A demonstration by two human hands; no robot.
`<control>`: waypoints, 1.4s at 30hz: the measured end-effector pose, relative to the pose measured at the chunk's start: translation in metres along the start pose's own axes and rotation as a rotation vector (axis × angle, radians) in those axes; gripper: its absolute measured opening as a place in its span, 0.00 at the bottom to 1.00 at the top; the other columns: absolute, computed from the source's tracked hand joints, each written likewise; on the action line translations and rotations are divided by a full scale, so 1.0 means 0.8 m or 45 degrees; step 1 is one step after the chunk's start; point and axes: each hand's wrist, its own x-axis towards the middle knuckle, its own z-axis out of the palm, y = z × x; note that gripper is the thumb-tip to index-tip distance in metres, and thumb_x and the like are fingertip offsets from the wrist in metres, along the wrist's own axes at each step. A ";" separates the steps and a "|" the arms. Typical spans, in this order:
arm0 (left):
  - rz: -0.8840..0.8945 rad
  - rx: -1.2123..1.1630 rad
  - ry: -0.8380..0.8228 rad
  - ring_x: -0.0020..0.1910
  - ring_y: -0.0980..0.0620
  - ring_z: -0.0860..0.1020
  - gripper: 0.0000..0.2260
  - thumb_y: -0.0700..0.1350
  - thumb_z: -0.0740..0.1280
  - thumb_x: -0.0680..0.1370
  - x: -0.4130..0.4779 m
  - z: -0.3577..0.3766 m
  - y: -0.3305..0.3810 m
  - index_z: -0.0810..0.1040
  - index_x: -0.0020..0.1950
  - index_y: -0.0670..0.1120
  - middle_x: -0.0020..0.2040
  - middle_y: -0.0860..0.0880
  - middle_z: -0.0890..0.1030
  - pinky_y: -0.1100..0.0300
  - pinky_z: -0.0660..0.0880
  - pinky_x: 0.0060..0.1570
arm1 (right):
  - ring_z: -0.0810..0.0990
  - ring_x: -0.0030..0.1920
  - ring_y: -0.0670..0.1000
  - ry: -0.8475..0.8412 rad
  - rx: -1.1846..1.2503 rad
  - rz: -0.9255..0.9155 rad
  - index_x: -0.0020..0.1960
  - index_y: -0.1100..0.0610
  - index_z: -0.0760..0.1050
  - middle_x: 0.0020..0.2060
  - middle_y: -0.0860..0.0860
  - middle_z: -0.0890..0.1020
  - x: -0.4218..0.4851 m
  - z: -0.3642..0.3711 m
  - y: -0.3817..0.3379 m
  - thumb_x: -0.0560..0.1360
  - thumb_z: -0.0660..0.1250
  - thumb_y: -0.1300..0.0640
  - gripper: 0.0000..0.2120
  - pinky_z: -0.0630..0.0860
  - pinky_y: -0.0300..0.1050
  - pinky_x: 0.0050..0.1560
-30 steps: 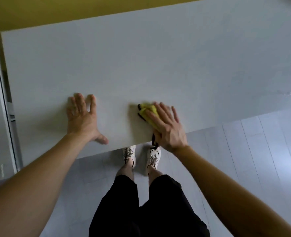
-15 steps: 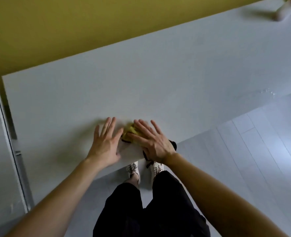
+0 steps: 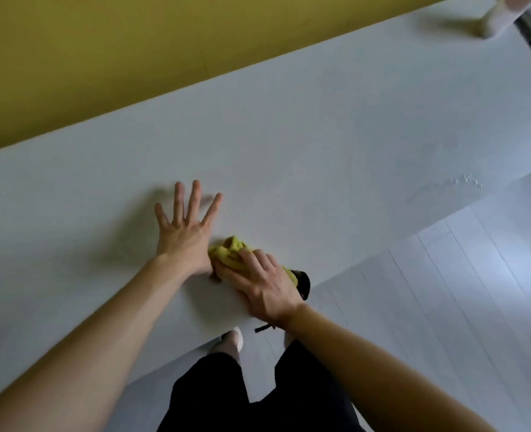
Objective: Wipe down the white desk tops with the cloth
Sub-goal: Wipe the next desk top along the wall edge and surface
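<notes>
The white desk top (image 3: pixel 320 151) runs across the view from lower left to upper right. My left hand (image 3: pixel 184 235) lies flat on it with the fingers spread wide, holding nothing. Just to its right, near the desk's front edge, my right hand (image 3: pixel 264 288) covers a bunched yellow cloth (image 3: pixel 230 251). Its fingers bend over the top of the cloth and its thumb is tucked at the cloth's left side. A black part of the cloth (image 3: pixel 303 280) sticks out behind that hand at the edge.
A yellow wall (image 3: pixel 133 42) runs along the desk's far side. Wet streaks and droplets (image 3: pixel 463 182) show near the front edge at the right. A blurred white object (image 3: pixel 504 14) stands at the far right corner. Pale plank floor (image 3: pixel 445 291) lies below.
My left hand has slid forward and spread its fingers. My right hand has bunched the cloth up beside the left wrist. The view has swung right along the desk.
</notes>
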 end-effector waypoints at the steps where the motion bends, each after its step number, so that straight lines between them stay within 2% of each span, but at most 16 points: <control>1: -0.008 0.025 -0.040 0.83 0.33 0.28 0.75 0.68 0.83 0.60 0.006 -0.007 0.006 0.28 0.85 0.56 0.83 0.41 0.25 0.22 0.51 0.78 | 0.77 0.56 0.63 -0.025 -0.035 -0.117 0.82 0.48 0.72 0.68 0.63 0.77 0.001 -0.007 0.022 0.87 0.63 0.53 0.23 0.75 0.60 0.54; 4: -0.084 0.027 -0.102 0.84 0.31 0.32 0.81 0.69 0.85 0.52 0.013 -0.018 0.022 0.27 0.84 0.55 0.83 0.40 0.28 0.21 0.57 0.76 | 0.78 0.59 0.65 0.049 -0.141 -0.194 0.81 0.48 0.73 0.72 0.62 0.77 0.020 -0.047 0.140 0.84 0.66 0.57 0.26 0.76 0.60 0.55; 8: -0.124 0.040 -0.110 0.84 0.31 0.32 0.83 0.69 0.86 0.51 0.015 -0.020 0.026 0.25 0.83 0.56 0.83 0.41 0.26 0.23 0.55 0.78 | 0.75 0.65 0.67 0.371 -0.205 0.429 0.79 0.46 0.75 0.72 0.59 0.76 0.072 -0.128 0.311 0.82 0.63 0.60 0.27 0.76 0.66 0.62; 11: -0.139 0.058 -0.115 0.84 0.32 0.32 0.83 0.69 0.86 0.51 0.015 -0.026 0.028 0.26 0.83 0.57 0.84 0.41 0.28 0.24 0.55 0.79 | 0.72 0.65 0.67 0.475 -0.105 0.761 0.79 0.49 0.75 0.71 0.63 0.73 0.107 -0.127 0.304 0.81 0.64 0.57 0.26 0.75 0.66 0.65; 13: -0.159 0.085 -0.114 0.85 0.32 0.35 0.83 0.69 0.86 0.48 0.015 -0.029 0.030 0.31 0.85 0.57 0.85 0.40 0.32 0.24 0.57 0.78 | 0.72 0.65 0.67 0.357 0.009 0.574 0.79 0.48 0.75 0.73 0.63 0.73 0.101 -0.102 0.233 0.84 0.65 0.51 0.23 0.74 0.64 0.65; 16: -0.171 0.136 -0.136 0.85 0.31 0.38 0.81 0.70 0.85 0.48 0.016 -0.033 0.032 0.34 0.86 0.57 0.85 0.39 0.35 0.25 0.62 0.76 | 0.75 0.63 0.65 -0.045 0.120 -0.166 0.77 0.46 0.77 0.73 0.61 0.75 0.064 -0.055 0.126 0.86 0.65 0.48 0.20 0.75 0.60 0.58; 18: -0.174 0.176 -0.150 0.85 0.31 0.40 0.81 0.71 0.85 0.49 0.017 -0.035 0.033 0.35 0.87 0.56 0.85 0.39 0.36 0.26 0.64 0.75 | 0.75 0.64 0.64 -0.233 0.075 -0.602 0.76 0.45 0.78 0.73 0.61 0.75 0.055 -0.041 0.124 0.84 0.67 0.50 0.21 0.76 0.58 0.57; 20: -0.176 0.174 -0.161 0.85 0.30 0.37 0.81 0.71 0.85 0.49 0.018 -0.033 0.032 0.32 0.86 0.56 0.85 0.39 0.32 0.26 0.62 0.76 | 0.76 0.62 0.63 -0.229 0.010 -0.805 0.76 0.45 0.79 0.71 0.61 0.78 0.083 -0.052 0.174 0.81 0.69 0.54 0.23 0.77 0.56 0.56; 22: -0.166 0.148 -0.174 0.84 0.31 0.33 0.81 0.71 0.84 0.51 0.020 -0.030 0.029 0.28 0.84 0.56 0.84 0.40 0.27 0.26 0.58 0.78 | 0.78 0.59 0.64 -0.053 -0.046 -0.684 0.76 0.45 0.79 0.69 0.61 0.79 0.135 -0.081 0.245 0.80 0.72 0.59 0.25 0.78 0.57 0.56; 25: -0.170 0.143 -0.158 0.84 0.31 0.33 0.82 0.71 0.84 0.51 0.020 -0.028 0.025 0.24 0.83 0.58 0.83 0.41 0.25 0.27 0.57 0.78 | 0.77 0.59 0.65 0.270 -0.117 -0.032 0.74 0.45 0.79 0.66 0.60 0.77 0.214 -0.135 0.337 0.86 0.67 0.56 0.18 0.79 0.63 0.56; 28: -0.149 0.145 -0.153 0.84 0.31 0.33 0.82 0.72 0.83 0.52 0.016 -0.028 0.025 0.24 0.83 0.57 0.83 0.41 0.25 0.27 0.56 0.78 | 0.72 0.61 0.65 0.402 -0.132 0.479 0.78 0.48 0.76 0.65 0.63 0.74 0.236 -0.122 0.329 0.84 0.62 0.61 0.23 0.79 0.65 0.55; 30: -0.148 0.156 -0.151 0.84 0.31 0.33 0.81 0.71 0.84 0.52 0.014 -0.033 0.027 0.26 0.84 0.56 0.84 0.40 0.27 0.26 0.57 0.78 | 0.71 0.61 0.64 0.298 -0.040 0.407 0.80 0.48 0.73 0.67 0.62 0.73 0.204 -0.095 0.257 0.81 0.64 0.63 0.29 0.78 0.63 0.57; 33: -0.137 0.157 -0.176 0.84 0.30 0.30 0.77 0.70 0.84 0.54 0.012 -0.036 0.029 0.35 0.86 0.54 0.83 0.40 0.25 0.24 0.56 0.78 | 0.75 0.60 0.66 -0.080 0.011 -0.157 0.82 0.51 0.71 0.70 0.64 0.75 0.121 -0.055 0.153 0.78 0.72 0.62 0.33 0.79 0.63 0.60; 38: -0.099 0.148 -0.168 0.84 0.31 0.30 0.74 0.72 0.82 0.56 0.009 -0.038 0.022 0.39 0.87 0.55 0.83 0.40 0.24 0.25 0.55 0.78 | 0.79 0.58 0.64 -0.231 -0.154 -0.746 0.82 0.48 0.72 0.71 0.62 0.78 0.155 -0.081 0.230 0.81 0.71 0.60 0.30 0.79 0.59 0.56; 40: -0.075 0.116 -0.157 0.84 0.31 0.32 0.77 0.73 0.82 0.56 0.006 -0.039 0.022 0.31 0.86 0.55 0.84 0.40 0.26 0.26 0.55 0.78 | 0.79 0.62 0.65 -0.152 -0.203 -0.661 0.81 0.44 0.73 0.77 0.57 0.74 0.199 -0.108 0.287 0.83 0.67 0.60 0.28 0.78 0.60 0.60; 42: -0.048 0.051 -0.092 0.86 0.33 0.36 0.76 0.74 0.81 0.56 0.004 -0.040 0.017 0.31 0.86 0.55 0.86 0.41 0.30 0.28 0.56 0.79 | 0.77 0.63 0.67 0.057 -0.162 -0.183 0.78 0.44 0.75 0.75 0.56 0.75 0.231 -0.129 0.319 0.84 0.64 0.60 0.25 0.77 0.64 0.61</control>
